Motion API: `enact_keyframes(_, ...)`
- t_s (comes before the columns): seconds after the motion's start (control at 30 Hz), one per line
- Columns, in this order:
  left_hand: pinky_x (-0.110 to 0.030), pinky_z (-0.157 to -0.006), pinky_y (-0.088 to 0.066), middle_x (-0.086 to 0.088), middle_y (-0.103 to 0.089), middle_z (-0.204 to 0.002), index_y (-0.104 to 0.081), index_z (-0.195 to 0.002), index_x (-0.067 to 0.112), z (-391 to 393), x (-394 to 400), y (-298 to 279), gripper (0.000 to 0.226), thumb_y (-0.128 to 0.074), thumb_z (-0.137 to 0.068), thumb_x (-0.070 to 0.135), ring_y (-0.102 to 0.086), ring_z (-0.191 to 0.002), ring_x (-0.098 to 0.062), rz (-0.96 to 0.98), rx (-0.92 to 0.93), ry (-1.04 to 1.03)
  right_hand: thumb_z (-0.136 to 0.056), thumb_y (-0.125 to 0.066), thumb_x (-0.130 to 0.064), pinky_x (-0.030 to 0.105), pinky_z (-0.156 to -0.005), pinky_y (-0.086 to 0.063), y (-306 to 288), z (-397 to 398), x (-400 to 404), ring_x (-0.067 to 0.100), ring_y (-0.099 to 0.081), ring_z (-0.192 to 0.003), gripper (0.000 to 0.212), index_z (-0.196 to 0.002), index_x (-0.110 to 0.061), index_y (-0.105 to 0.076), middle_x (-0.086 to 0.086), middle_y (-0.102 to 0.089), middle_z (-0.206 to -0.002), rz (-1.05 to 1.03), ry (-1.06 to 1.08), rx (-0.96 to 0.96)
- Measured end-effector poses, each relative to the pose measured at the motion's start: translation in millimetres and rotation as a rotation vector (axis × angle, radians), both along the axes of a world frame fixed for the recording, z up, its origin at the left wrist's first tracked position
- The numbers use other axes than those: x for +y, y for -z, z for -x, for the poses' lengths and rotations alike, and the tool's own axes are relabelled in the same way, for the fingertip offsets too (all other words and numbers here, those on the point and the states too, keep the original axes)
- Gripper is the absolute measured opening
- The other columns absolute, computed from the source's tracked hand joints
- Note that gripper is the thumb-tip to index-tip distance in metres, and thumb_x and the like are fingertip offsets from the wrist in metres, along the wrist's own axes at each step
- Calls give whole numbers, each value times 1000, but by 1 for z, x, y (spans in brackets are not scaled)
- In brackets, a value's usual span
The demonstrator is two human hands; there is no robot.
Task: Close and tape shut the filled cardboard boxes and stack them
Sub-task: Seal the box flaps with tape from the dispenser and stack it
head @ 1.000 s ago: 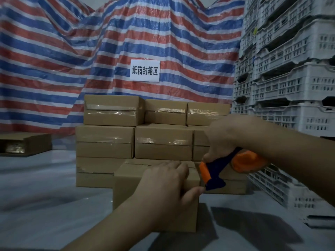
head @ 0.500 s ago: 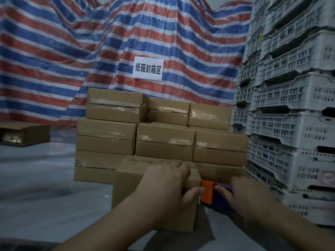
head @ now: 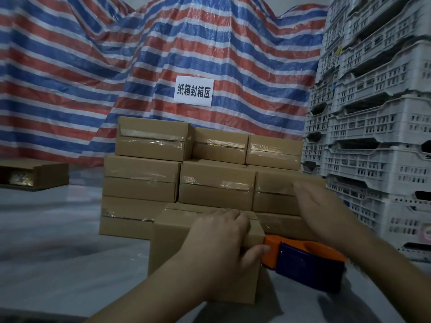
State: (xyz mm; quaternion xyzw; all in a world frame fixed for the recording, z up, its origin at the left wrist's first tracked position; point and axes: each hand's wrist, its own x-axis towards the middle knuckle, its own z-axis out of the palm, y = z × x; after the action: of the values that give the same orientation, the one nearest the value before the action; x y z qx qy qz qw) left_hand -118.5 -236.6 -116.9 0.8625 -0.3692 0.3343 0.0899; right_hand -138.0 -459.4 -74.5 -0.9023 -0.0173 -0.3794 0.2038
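A striped tarp bearing a white sign hangs beside stacked grey crates.

A warehouse packing corner, shown by the striped tarpaulin hung as a backdrop with a printed paper sign, taped cardboard boxes stacked in rows, and tall stacks of white plastic crates.

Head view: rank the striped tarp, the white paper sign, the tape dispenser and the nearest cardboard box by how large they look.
1. striped tarp, largest by far.
2. nearest cardboard box, partly covered by the left hand.
3. tape dispenser, though its nearness to the camera enlarges it.
4. white paper sign, smallest, but also farthest.
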Motion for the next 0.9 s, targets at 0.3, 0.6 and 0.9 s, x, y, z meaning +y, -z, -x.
enact_keyframes(0.3, -27, -84, -43, 11, -59, -118, -53, -119, 30, 3, 1, -2, 57, -35, -88, 74, -55, -107, -9, 3, -30, -22, -104, -23, -59, 31, -103, -26, 1, -35, 82, 0, -27, -129, 54, -153, -39, -35, -24, -33, -145, -476, -478, 409)
enact_keyframes(0.6, -32, -107, -35, -3, -43, -149, -37, -144, 18, 3, -5, -4, 76, -47, -89, 70, -40, -136, -19, -121, 7, -116, -73, -40, -72, 22, -90, -36, 57, -15, 82, -11, -42, -121, 70, -136, -44, -55, -27, -49, -140, -992, -634, 177)
enact_keyframes(0.9, -25, -108, -30, 6, -35, -157, -23, -154, 33, 1, 47, -54, 63, -39, -98, 55, -37, -139, -9, 461, 502, 124, -101, -52, -34, 43, -91, -55, 60, -14, 83, 24, -66, -114, 39, -139, -45, -52, 3, -61, -135, -1063, -598, 236)
